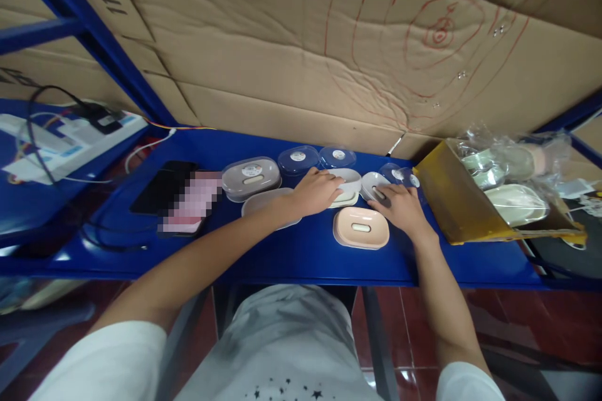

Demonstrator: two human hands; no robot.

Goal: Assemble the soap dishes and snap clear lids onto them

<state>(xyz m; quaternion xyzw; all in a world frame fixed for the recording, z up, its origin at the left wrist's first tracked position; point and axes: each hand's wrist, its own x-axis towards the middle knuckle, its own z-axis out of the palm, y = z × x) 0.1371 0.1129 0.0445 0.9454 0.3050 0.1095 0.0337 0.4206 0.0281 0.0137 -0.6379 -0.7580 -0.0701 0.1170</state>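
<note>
My left hand [316,192] is closed on the near-left edge of a whitish oval soap dish piece [350,179], its fingers bent over the rim. Under that piece lies a cream oval part [347,200], partly covered. My right hand [401,205] has its thumb and fingers around the near-right side of a grey soap dish [372,180] with a slot in its middle. Just in front of both hands sits a peach soap dish [361,227]. A pale oval tray [263,202] is partly hidden behind my left wrist.
Left of my hands stands a lidded grey soap dish [251,179]. Transparent lids [299,160] with round stickers lie along the back. An open carton [444,200] of bagged dishes is at right; a phone [190,203] and power strip [75,144] are at left.
</note>
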